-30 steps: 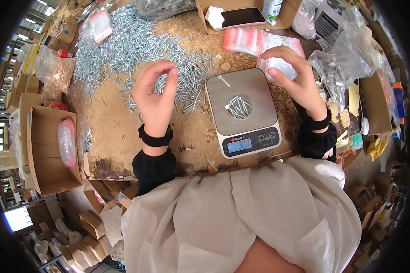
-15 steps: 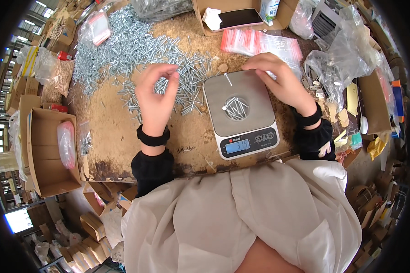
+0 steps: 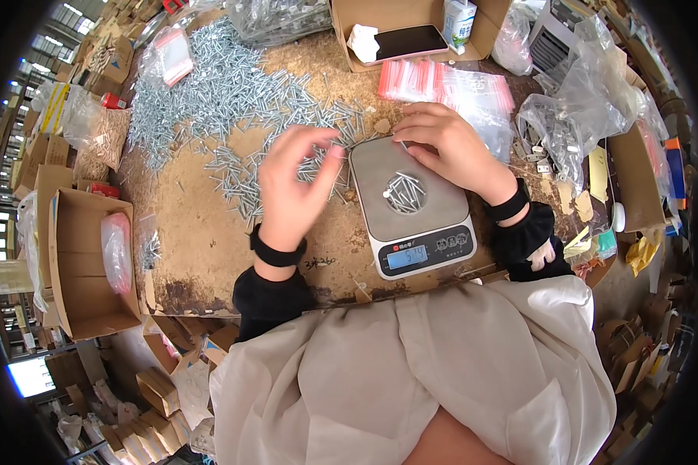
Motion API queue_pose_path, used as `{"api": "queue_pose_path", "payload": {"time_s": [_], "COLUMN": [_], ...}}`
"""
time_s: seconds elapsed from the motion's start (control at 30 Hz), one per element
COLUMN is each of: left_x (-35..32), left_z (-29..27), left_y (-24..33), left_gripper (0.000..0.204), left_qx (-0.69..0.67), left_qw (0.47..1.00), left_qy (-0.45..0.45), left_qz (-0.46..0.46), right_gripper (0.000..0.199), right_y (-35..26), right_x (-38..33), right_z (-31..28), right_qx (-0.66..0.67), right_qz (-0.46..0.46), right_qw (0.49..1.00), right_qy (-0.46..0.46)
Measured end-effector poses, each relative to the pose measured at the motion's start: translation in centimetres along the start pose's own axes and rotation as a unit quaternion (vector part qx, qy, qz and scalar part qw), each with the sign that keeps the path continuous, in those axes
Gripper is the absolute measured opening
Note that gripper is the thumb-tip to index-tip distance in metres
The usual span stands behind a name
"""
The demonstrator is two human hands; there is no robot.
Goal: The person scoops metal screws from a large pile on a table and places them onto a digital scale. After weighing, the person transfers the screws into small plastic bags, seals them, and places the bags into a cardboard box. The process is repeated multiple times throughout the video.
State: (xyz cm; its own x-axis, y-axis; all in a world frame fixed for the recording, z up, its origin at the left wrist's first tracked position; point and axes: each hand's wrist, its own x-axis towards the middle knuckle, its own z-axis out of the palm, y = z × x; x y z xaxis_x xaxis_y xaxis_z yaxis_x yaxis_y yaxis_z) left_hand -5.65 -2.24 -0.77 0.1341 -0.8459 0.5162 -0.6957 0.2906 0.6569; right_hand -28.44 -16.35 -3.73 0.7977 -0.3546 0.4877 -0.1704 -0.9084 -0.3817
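**Where everything sits on our table**

On our table (image 3: 202, 256) the scale (image 3: 415, 205) stands right of centre, a small heap of screws (image 3: 403, 192) on its platform. Our left hand (image 3: 291, 190) lies just left of the scale, over loose screws spreading back-left into the big screw pile (image 3: 217, 85). Our right hand (image 3: 446, 143) rests at the scale's far edge. Behind it lie the zip bags (image 3: 442, 81), then a cardboard box (image 3: 411, 31) holding what seems a phone (image 3: 407, 43). Left of the table stands an open carton (image 3: 77, 263).

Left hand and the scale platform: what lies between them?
In the head view, loose silver screws lie on the wooden table between the left hand and the scale.
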Motion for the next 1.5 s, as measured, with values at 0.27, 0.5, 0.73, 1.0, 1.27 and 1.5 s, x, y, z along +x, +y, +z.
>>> {"api": "queue_pose_path", "payload": {"time_s": [0.27,0.5,0.73,1.0,1.27,1.5], "left_x": [-1.3,-1.8,-1.4,-1.4,-1.1,-1.2], "left_z": [-1.8,-1.0,-1.1,-1.7,-1.6,-1.8], "left_y": [-7.3,-8.4,-7.8,-8.7,-8.1,-8.2], "left_gripper": [0.037,0.033,0.015,0.009,0.008,0.009], "left_qx": [0.238,0.304,0.342,0.276,0.286,0.308], "left_qw": [0.968,0.946,0.933,0.956,0.953,0.947], "left_qy": [-0.04,-0.055,-0.046,-0.011,-0.045,-0.049], "left_qz": [-0.076,-0.097,-0.102,-0.102,-0.092,-0.077], "right_gripper": [0.01,0.011,0.01,0.006,0.006,0.006], "right_y": [-0.2,-3.0,-3.6,-2.8,-2.5,-2.5], "right_x": [0.1,-0.2,-0.4,-0.8,-0.9,-1.0], "right_z": [-0.6,-2.0,-2.9,-3.8,-3.4,-3.4], "right_qx": [-0.035,0.217,0.252,0.218,0.205,0.197], "right_qz": [0.062,0.027,0.013,0.045,0.042,0.042], "right_qw": [0.997,0.976,0.968,0.973,0.976,0.978], "right_qy": [-0.032,-0.02,-0.02,0.059,0.06,0.059]}}
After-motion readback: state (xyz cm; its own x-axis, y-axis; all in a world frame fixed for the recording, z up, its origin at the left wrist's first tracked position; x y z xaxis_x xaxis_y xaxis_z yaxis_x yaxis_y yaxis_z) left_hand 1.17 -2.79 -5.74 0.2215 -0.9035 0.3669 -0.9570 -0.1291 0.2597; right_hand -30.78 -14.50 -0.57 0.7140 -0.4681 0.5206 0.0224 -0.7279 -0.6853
